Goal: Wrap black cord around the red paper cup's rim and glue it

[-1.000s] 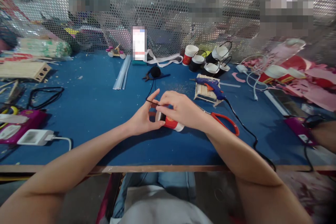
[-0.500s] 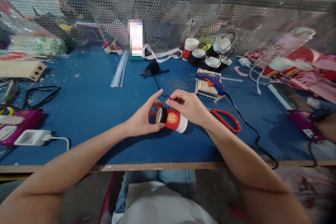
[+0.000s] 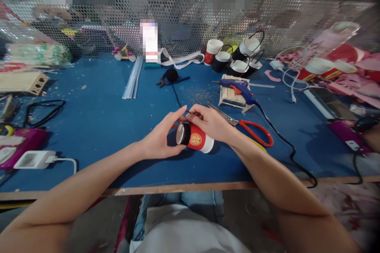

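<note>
A paper cup (image 3: 196,140) in red and white, with a gold emblem, lies on its side before me. Black cord is wrapped in a band (image 3: 186,133) around its rim end. My left hand (image 3: 162,136) grips that end, thumb below and fingers behind. Above the cup, my right hand (image 3: 208,120) pinches the black cord (image 3: 177,97), its fingertips close to those of my left hand. This cord runs back to a black ball of cord (image 3: 171,74) beside dark-handled pliers (image 3: 181,79). Part of the cup is hidden by my right hand.
Red-handled scissors (image 3: 258,132) lie right of my right hand. A blue glue gun (image 3: 239,89) rests on a small wooden-stick rack (image 3: 228,101), its cable trailing forward. Several black-wrapped cups (image 3: 221,63) stand behind. A lit phone (image 3: 151,43) leans near the mesh. Another person's hand (image 3: 371,138) shows far right.
My right hand has come slightly lower over the cup, and the cup has turned a little. More of the scissors shows. The whole view has shifted slightly.
</note>
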`<act>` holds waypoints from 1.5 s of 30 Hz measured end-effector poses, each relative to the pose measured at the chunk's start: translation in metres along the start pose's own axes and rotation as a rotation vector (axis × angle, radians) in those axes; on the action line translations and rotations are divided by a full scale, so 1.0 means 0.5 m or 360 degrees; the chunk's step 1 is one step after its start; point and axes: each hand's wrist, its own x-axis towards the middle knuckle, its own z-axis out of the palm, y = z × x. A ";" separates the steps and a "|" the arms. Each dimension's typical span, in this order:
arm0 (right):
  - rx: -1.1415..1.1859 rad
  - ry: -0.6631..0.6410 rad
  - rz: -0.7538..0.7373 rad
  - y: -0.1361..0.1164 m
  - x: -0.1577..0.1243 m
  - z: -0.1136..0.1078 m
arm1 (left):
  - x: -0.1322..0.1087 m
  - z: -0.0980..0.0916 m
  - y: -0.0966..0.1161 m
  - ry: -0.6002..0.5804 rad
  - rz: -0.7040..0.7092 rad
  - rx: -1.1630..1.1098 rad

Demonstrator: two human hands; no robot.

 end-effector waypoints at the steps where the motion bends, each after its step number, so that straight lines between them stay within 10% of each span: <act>1: -0.0041 -0.0034 0.0011 0.000 -0.001 0.000 | 0.000 -0.001 -0.001 -0.0011 0.0033 0.0028; 11: -0.0212 -0.0016 -0.0047 -0.004 -0.005 0.006 | 0.000 -0.009 -0.007 -0.0057 0.0055 0.0066; 23: -0.0557 0.0187 -0.0223 -0.007 -0.013 0.027 | 0.010 -0.011 0.002 0.0005 -0.0725 -0.0311; 45: -0.0430 0.0011 -0.0108 -0.012 -0.009 -0.002 | 0.004 -0.016 -0.013 0.0001 -0.0178 -0.0186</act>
